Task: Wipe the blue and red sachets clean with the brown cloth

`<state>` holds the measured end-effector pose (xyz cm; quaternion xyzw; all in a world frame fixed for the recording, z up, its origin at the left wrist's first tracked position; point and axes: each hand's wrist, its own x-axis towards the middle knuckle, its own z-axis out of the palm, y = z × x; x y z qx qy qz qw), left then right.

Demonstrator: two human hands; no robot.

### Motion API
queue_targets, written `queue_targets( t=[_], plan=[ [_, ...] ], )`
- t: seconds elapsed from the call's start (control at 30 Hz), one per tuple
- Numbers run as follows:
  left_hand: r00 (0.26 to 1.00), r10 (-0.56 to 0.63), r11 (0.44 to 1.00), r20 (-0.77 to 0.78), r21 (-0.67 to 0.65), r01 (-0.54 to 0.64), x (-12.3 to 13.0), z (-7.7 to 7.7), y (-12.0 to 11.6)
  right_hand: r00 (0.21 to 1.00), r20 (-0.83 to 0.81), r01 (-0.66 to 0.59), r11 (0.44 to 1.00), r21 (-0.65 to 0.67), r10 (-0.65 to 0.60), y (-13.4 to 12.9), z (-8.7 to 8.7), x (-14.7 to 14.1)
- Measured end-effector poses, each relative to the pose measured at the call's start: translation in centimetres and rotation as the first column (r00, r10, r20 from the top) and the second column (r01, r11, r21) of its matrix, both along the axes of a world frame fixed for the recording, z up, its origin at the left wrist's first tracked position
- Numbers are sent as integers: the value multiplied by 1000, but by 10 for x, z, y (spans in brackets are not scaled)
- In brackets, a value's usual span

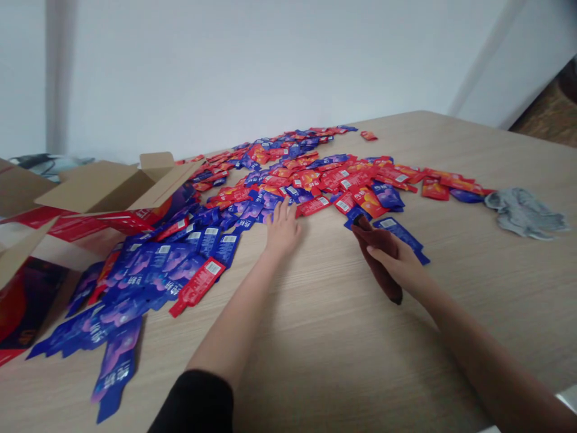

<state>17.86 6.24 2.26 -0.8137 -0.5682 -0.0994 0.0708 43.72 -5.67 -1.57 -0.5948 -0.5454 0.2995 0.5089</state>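
Red and blue sachets (pixel 288 180) sprawl in a long heap across a wooden counter (pixel 342 337). The left hand (pixel 282 228) lies flat, fingers together, touching the heap's near edge. Just right of it, the right hand (pixel 396 263) is closed around a dark brown cloth (pixel 381 264) beside the heap. An open box (pixel 103 186) sits at the heap's left end; a grey rag (pixel 525 211) lies off its right end.

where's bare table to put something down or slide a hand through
Bare wood lies near the table edge, between the two forearms and right of the right hand, up to the grey cloth. Crowded: the packet spread beyond the left hand and beside the open carton.
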Motion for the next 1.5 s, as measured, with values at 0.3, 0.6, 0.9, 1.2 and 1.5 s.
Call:
queue_targets(
  t=[0.3, 0.6, 0.9, 1.2, 1.5],
  plan=[
    [980, -199, 953, 18, -230, 198, 19, -28, -55, 997, -7, 76, 996, -40, -76, -20, 28, 0],
    [958, -275, 927, 75, -242, 285, -53, -24, -198, 951, 210, -229, 973, -9, 226, -45, 37, -43],
    [975, -209, 948, 80, -229, 222, -55, -33, -207, 515, 826, -318, 946, -64, 229, -46, 37, -151],
    [974, -202, 942, 99, -251, 221, -55, -25, -205, 494, 867, 3, 998, -66, 56, -46, 9, -78],
    [978, -188, 949, 88, -239, 204, -54, -30, -210, 536, 822, -328, 945, -10, 195, -52, 41, -156]
  ],
)
